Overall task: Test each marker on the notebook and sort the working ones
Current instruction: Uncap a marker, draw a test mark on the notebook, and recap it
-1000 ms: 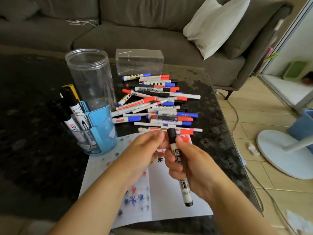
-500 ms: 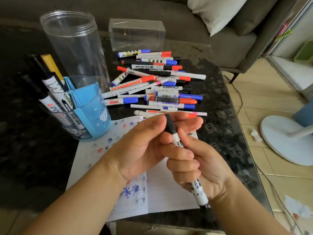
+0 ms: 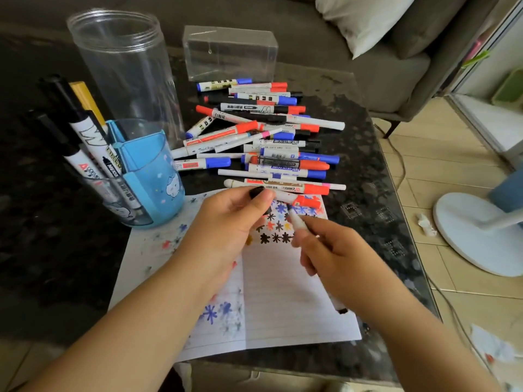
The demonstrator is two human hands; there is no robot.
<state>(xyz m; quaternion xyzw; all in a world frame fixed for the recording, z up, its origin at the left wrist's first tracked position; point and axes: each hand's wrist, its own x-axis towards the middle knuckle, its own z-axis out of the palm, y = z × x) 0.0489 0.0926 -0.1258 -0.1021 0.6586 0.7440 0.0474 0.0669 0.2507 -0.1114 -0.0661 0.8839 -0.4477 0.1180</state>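
- The right hand has a clenched grip round a white-barrelled marker; its uncapped tip points up and away, over the star doodles on the notebook, and its dark rear end shows below the hand.
- The left hand pinches a black cap between thumb and fingertips, just left of that marker's tip and above the notebook's top edge.
- The notebook lies open on the dark bench; black, blue, orange and red stars crowd its top right, fainter blue ones sit near the fold lower down.
- Beyond the notebook's far edge lies the pile of markers with red, blue and black caps; one nearest the notebook reads "WB-8801", most other print is too small to read.
- Left of the notebook, touching its corner, stands a blue pen holder with a cartoon figure; its clear front pocket holds black-capped markers, one marked with a large "W".
- Behind the holder stands a clear cylindrical jar; right of the jar, a clear rectangular box.
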